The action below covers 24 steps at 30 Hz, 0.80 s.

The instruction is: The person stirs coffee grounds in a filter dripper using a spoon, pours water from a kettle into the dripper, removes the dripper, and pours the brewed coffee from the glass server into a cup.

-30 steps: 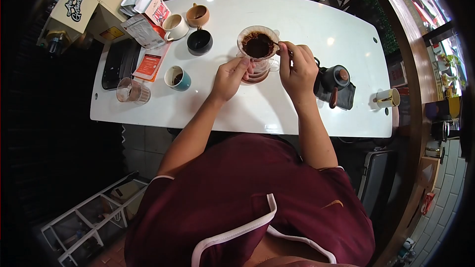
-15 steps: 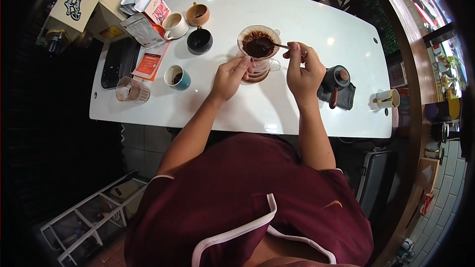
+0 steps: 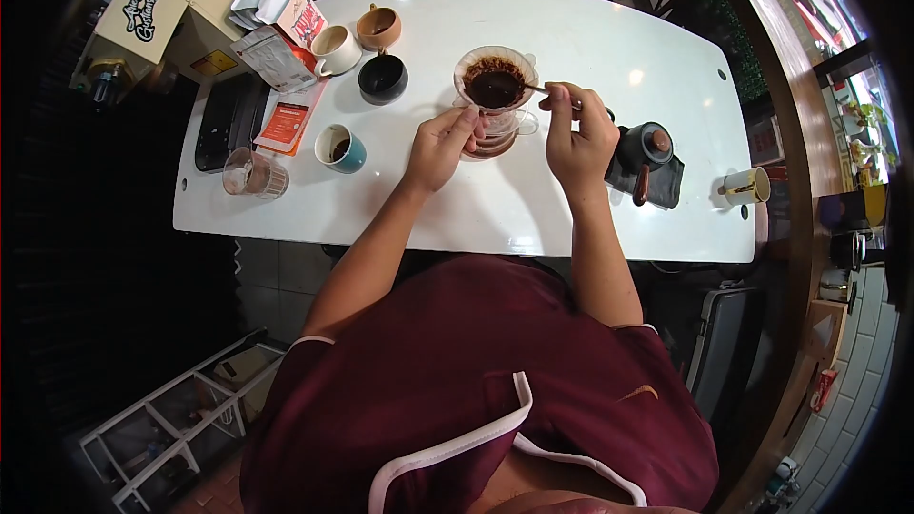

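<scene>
A cone dripper (image 3: pixel 495 81) holding a filter and wet dark coffee grounds stands on a glass server (image 3: pixel 495 138) in the middle of the table. My left hand (image 3: pixel 444 146) pinches the near left side of the dripper. Between the thumb and fingers of my right hand (image 3: pixel 579 130) is the handle of a spoon (image 3: pixel 539 89); its bowl end is in the coffee and hidden. Right of that hand, a dark kettle (image 3: pixel 648 147) with a wooden handle rests on a black cloth (image 3: pixel 668 182).
On the white table (image 3: pixel 457 219), left, are a teal cup (image 3: pixel 348 154), black cup (image 3: pixel 384 81), cream mug (image 3: pixel 337 50), brown cup (image 3: pixel 380 29), ribbed glass (image 3: pixel 255 176), coffee bags (image 3: pixel 274 55) and black scale (image 3: pixel 231 124). A white mug (image 3: pixel 746 187) is far right.
My right hand drew back with the spoon, showing its bowl above the coffee, then moved slightly left and the bowl went down into the coffee. My left hand stayed on the dripper.
</scene>
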{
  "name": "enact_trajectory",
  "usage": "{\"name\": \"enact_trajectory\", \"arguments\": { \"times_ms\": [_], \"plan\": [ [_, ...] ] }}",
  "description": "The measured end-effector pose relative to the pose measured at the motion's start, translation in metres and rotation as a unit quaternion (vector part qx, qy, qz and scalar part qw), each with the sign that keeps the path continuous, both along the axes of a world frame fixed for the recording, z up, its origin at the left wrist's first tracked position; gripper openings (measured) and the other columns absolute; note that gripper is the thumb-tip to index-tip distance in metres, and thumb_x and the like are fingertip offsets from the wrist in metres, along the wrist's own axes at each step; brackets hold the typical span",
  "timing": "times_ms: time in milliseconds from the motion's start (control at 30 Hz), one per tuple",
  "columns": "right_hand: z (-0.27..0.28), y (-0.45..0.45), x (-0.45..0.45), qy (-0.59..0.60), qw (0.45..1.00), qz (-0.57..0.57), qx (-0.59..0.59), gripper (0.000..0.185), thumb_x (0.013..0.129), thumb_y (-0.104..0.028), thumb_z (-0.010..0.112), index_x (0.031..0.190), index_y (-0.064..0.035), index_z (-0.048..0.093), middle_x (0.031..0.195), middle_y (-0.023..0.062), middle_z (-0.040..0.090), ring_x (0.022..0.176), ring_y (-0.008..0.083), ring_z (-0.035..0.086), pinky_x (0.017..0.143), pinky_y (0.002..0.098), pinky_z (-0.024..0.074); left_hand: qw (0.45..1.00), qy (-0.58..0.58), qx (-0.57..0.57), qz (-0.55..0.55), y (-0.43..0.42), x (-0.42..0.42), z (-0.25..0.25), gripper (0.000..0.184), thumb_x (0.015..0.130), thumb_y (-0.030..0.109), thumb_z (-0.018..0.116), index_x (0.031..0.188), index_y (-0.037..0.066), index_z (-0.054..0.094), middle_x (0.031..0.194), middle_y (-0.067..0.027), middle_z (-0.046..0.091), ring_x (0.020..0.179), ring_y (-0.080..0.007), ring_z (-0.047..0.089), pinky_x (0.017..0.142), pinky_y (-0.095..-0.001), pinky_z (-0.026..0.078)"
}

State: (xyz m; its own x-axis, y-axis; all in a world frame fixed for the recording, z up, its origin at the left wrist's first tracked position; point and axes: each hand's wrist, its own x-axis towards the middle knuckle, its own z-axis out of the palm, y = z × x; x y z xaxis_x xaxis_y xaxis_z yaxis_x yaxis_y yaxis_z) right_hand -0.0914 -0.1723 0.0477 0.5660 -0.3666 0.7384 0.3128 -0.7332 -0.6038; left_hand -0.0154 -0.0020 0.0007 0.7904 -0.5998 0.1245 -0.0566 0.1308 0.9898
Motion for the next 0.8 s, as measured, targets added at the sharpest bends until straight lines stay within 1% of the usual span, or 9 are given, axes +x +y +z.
{"name": "enact_trajectory", "arguments": {
  "times_ms": [100, 167, 433, 500, 600, 633, 700, 800],
  "plan": [
    [0.0005, -0.0012, 0.0013, -0.03, 0.999, -0.014, 0.011, 0.012, 0.092, -0.006, 0.057, 0.091, 0.0035, 0.063, 0.078, 0.0108, 0.066, 0.069, 0.0154, 0.068, 0.058, 0.023, 0.0509, 1.0, 0.008, -0.008, -0.002, -0.0001, -0.0004, -0.0005, 0.042, 0.1, 0.033, 0.043, 0.09, -0.003, 0.063, 0.077, -0.0016, 0.056, 0.069, -0.0072, 0.049, 0.062, -0.0214, 0.042],
    [0.0004, -0.0023, 0.0052, -0.08, 0.996, -0.022, 0.014, 0.005, 0.088, -0.003, 0.06, 0.088, 0.0004, 0.065, 0.073, 0.009, 0.065, 0.061, 0.0151, 0.063, 0.055, 0.0245, 0.0483, 1.0, 0.005, -0.002, 0.001, 0.0001, -0.0002, -0.0003, 0.042, 0.1, 0.033, 0.043, 0.09, -0.003, 0.063, 0.077, -0.0015, 0.056, 0.069, -0.0072, 0.049, 0.062, -0.0215, 0.042],
    [-0.0008, -0.0041, 0.0086, -0.046, 0.999, -0.009, 0.025, 0.004, 0.086, -0.004, 0.063, 0.087, -0.0006, 0.065, 0.073, 0.0087, 0.066, 0.061, 0.0154, 0.061, 0.056, 0.0251, 0.0475, 1.0, 0.004, -0.001, 0.004, -0.0002, -0.0001, -0.0021, 0.043, 0.1, 0.034, 0.044, 0.09, -0.003, 0.063, 0.078, -0.0015, 0.056, 0.069, -0.007, 0.049, 0.062, -0.0215, 0.042],
    [-0.0015, -0.0038, 0.0086, -0.038, 0.999, -0.001, 0.03, 0.005, 0.085, -0.005, 0.064, 0.087, -0.0007, 0.065, 0.073, 0.0086, 0.065, 0.06, 0.0157, 0.06, 0.055, 0.0252, 0.0472, 1.0, 0.017, -0.012, 0.001, 0.0003, 0.0009, -0.0044, 0.036, 0.099, 0.031, 0.047, 0.092, -0.001, 0.064, 0.078, 0.0015, 0.057, 0.067, -0.0043, 0.047, 0.063, -0.0183, 0.041],
    [-0.0002, -0.003, 0.0069, -0.014, 0.999, 0.015, 0.025, 0.005, 0.085, -0.004, 0.064, 0.085, 0.0004, 0.064, 0.075, 0.0095, 0.065, 0.059, 0.0156, 0.059, 0.056, 0.0252, 0.0476, 1.0, 0.019, -0.015, 0.005, -0.0002, 0.0002, -0.004, 0.036, 0.099, 0.031, 0.048, 0.092, -0.001, 0.064, 0.078, 0.0016, 0.057, 0.068, -0.0043, 0.047, 0.063, -0.0183, 0.041],
    [-0.0012, -0.0029, 0.0066, -0.013, 0.999, 0.016, 0.025, 0.005, 0.085, -0.004, 0.064, 0.085, 0.0004, 0.064, 0.075, 0.0095, 0.065, 0.059, 0.0156, 0.059, 0.056, 0.0252, 0.0476, 1.0, 0.019, -0.015, 0.005, -0.0002, -0.0003, -0.0031, 0.036, 0.099, 0.031, 0.048, 0.092, -0.001, 0.064, 0.078, 0.0016, 0.057, 0.068, -0.0043, 0.047, 0.063, -0.0183, 0.041],
    [-0.0027, -0.0026, 0.0065, -0.048, 0.997, 0.022, 0.061, 0.005, 0.085, -0.004, 0.064, 0.085, 0.0008, 0.064, 0.075, 0.0096, 0.065, 0.06, 0.0148, 0.06, 0.057, 0.0245, 0.0482, 1.0, 0.014, 0.001, 0.007, -0.0003, -0.0011, -0.0011, 0.042, 0.1, 0.033, 0.043, 0.088, -0.003, 0.062, 0.078, -0.0023, 0.056, 0.069, -0.0075, 0.049, 0.061, -0.0218, 0.042],
    [0.002, -0.0048, 0.0075, -0.071, 0.995, 0.022, 0.066, 0.005, 0.086, -0.004, 0.064, 0.086, 0.0009, 0.064, 0.076, 0.0092, 0.066, 0.062, 0.014, 0.061, 0.057, 0.0239, 0.0488, 1.0, 0.003, 0.003, 0.006, -0.0002, 0.0003, -0.0021, 0.042, 0.1, 0.032, 0.043, 0.089, -0.004, 0.062, 0.078, -0.0027, 0.056, 0.069, -0.0079, 0.05, 0.061, -0.0218, 0.042]
  ]
}}
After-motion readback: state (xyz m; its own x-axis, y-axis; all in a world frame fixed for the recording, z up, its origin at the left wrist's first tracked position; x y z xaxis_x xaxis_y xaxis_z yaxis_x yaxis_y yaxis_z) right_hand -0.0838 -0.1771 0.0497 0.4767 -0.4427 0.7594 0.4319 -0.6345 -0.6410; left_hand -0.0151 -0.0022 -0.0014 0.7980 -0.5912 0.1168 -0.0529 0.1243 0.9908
